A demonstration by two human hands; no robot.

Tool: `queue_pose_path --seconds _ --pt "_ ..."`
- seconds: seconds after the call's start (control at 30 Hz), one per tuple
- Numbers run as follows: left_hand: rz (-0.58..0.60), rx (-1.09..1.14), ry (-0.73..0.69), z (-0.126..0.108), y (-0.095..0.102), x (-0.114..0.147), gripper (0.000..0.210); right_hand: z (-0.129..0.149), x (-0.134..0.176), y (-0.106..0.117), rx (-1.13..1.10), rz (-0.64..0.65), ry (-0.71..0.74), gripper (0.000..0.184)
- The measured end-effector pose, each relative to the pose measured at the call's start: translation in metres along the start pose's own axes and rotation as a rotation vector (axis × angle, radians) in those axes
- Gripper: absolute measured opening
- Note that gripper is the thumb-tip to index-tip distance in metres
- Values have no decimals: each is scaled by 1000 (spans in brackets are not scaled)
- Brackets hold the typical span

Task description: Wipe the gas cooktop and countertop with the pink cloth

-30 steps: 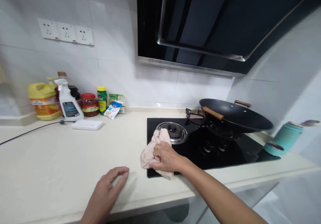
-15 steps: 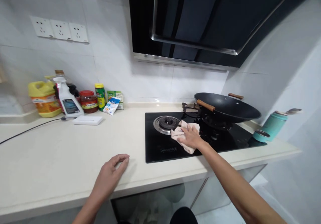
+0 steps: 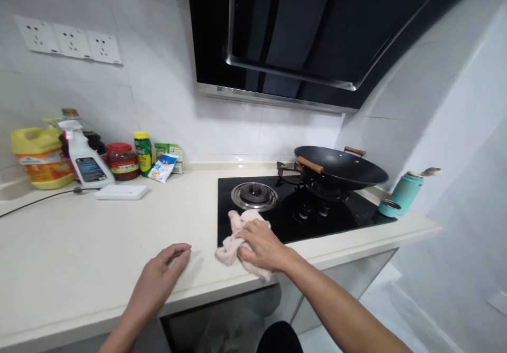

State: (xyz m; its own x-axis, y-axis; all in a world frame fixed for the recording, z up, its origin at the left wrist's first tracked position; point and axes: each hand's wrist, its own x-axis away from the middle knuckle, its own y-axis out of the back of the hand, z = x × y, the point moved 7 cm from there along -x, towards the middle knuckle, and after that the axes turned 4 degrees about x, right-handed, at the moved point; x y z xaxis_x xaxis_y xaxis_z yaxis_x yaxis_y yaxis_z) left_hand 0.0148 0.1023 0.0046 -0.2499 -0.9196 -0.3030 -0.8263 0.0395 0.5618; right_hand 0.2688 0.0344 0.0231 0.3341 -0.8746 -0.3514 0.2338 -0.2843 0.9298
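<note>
The pale pink cloth [image 3: 228, 251] lies at lower center, covering the front left corner of the cooktop [image 3: 287, 230] and overlapping the counter [image 3: 95, 258]. The counter's front edge runs just below the cloth; its pale surface extends across the lower left. The burner ring [image 3: 254, 196] sits just above the cloth; the wok [image 3: 348, 169], center right, stands well apart. The right hand [image 3: 260, 245] grips the cloth, fingers bent over it. The left hand [image 3: 160, 274], lower left, is loosely curved; its contact with the counter cannot be determined.
</note>
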Motion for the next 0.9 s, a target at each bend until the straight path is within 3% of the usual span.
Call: queue_pose_path --seconds 0.07,0.13,0.33,0.53,0.7,0.8,0.9 --pt "-11 -2 -6 0 1 0 46 -1 2 3 -87 22 66 36" --pt "-17 1 -15 1 2 0 46 -22 4 10 -122 24 13 38" --pt "-4 -16 -42 9 -2 -3 44 -130 3 18 151 136 -513 46" --pt "-9 -46 -33 19 -3 -6 47 -213 -18 16 227 285 -738 51" --pt "-7 -64 -33 26 -4 -7 45 -277 -4 34 259 370 -916 59" --pt "-14 -60 -51 25 -4 -6 45 -298 8 43 291 396 -993 68" --pt "-15 -61 -82 20 -4 -6 45 -298 8 45 314 394 -1017 77"
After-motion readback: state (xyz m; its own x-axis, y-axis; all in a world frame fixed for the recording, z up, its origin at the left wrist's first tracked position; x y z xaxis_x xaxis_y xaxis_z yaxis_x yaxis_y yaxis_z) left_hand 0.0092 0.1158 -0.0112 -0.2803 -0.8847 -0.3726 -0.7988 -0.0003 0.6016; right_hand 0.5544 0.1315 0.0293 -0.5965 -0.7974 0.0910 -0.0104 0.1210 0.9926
